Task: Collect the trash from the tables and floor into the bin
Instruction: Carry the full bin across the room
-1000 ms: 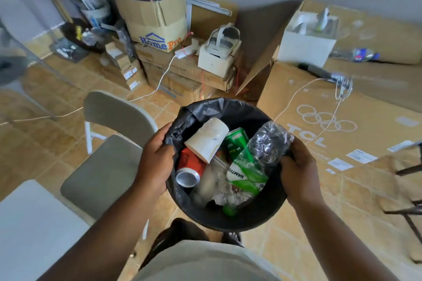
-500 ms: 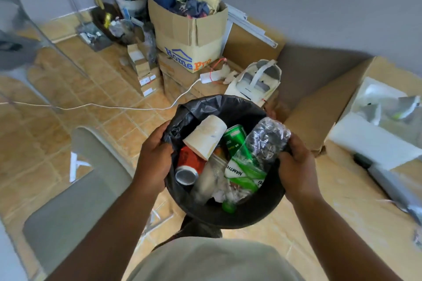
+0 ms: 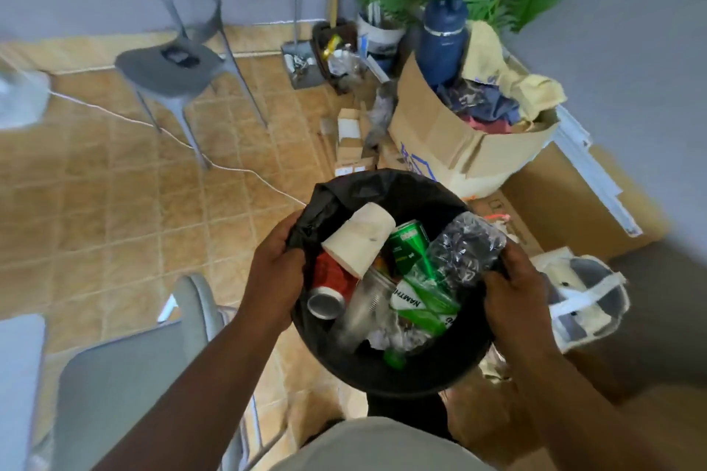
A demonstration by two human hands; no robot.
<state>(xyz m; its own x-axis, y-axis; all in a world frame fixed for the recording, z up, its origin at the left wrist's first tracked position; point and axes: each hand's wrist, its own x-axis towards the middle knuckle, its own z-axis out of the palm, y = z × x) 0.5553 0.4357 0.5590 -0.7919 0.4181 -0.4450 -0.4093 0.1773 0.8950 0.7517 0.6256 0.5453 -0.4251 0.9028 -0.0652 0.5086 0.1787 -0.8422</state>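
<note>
Black-lined bin (image 3: 386, 375) carried between both hands, already loaded with trash

Left hand (image 3: 273, 281) and right hand (image 3: 510, 289) each make a closed grip on opposite sides of the rim, the bin hanging between them, mouth up. Inside, a paper cup (image 3: 357, 241) lies nearer the left grip; the clear plastic bottle (image 3: 455, 260) lies nearer the right, long axis slanting from the far right rim toward the body, cap end nearest the body
</note>
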